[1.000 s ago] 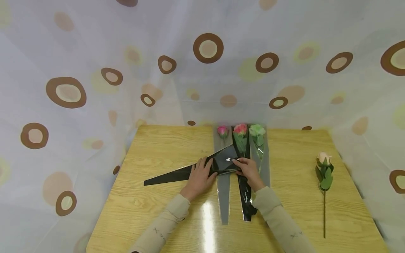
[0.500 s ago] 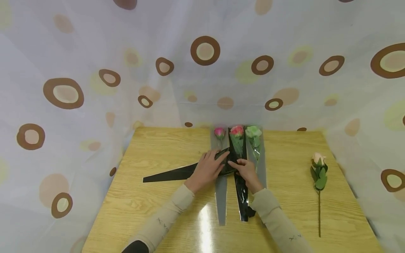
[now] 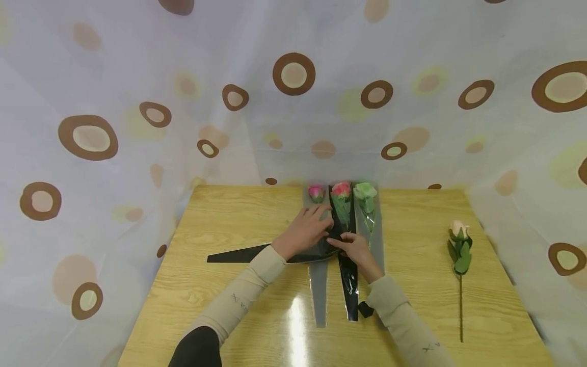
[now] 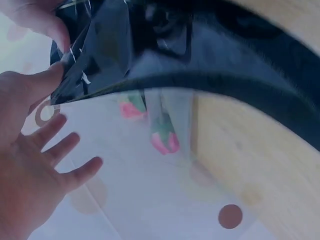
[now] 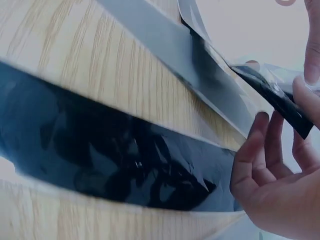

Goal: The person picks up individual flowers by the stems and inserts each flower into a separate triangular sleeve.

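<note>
A tapered black flower sleeve (image 3: 240,254) stretches leftward from between my hands, its wide mouth toward the right. My left hand (image 3: 308,229) pinches the corner of the mouth between thumb and forefinger; its other fingers spread apart in the left wrist view. On the same end, my right hand (image 5: 280,185) grips the edge with its thumb on top and fingers curled beneath. Under the hands lie three wrapped roses: a magenta rose (image 3: 316,192) in grey wrap, a coral rose (image 3: 341,190) in a black sleeve (image 3: 350,293), and a pale green rose (image 3: 365,190) in grey wrap.
One unwrapped peach rose (image 3: 460,250) with leaves and a long stem lies at the right of the wooden table (image 3: 422,306). A small black piece (image 3: 365,309) sits near the right cuff. Spotted cloth (image 3: 257,117) encloses the back and sides.
My left hand has slid right and up from the middle of the held black sleeve to its mouth. The sleeve's wide end has lifted and bent; the right hand stays at its right end.
</note>
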